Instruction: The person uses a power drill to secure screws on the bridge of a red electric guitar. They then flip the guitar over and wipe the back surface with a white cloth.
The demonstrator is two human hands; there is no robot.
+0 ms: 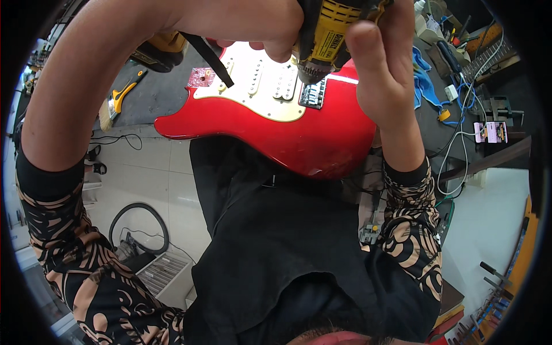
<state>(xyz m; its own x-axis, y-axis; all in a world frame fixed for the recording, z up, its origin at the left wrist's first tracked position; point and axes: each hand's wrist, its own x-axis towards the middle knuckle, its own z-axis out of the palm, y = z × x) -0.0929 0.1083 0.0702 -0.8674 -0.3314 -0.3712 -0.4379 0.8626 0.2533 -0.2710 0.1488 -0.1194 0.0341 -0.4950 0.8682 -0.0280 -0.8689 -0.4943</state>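
Note:
A red electric guitar body (270, 129) lies face up on the bench, with a cream pickguard (270, 108), white pickups (285, 81) and a metal bridge (313, 95). My right hand (382, 72) grips a yellow and black cordless drill (330, 40), its thumb along the near side and the other fingers largely hidden. The drill's chuck points down above the bridge; whether its tip touches is hidden. My left hand (270, 29) is closed beside the drill, fingertips curled down over the pickguard. What those fingers hold, if anything, cannot be made out.
A second yellow and black power tool (164, 52) sits partly behind my left arm, near a yellow-handled brush (118, 102). At right lie a blue cloth (424, 80), tangled cables (460, 135) and a guitar neck (489, 60). A black hose (138, 207) loops over the floor.

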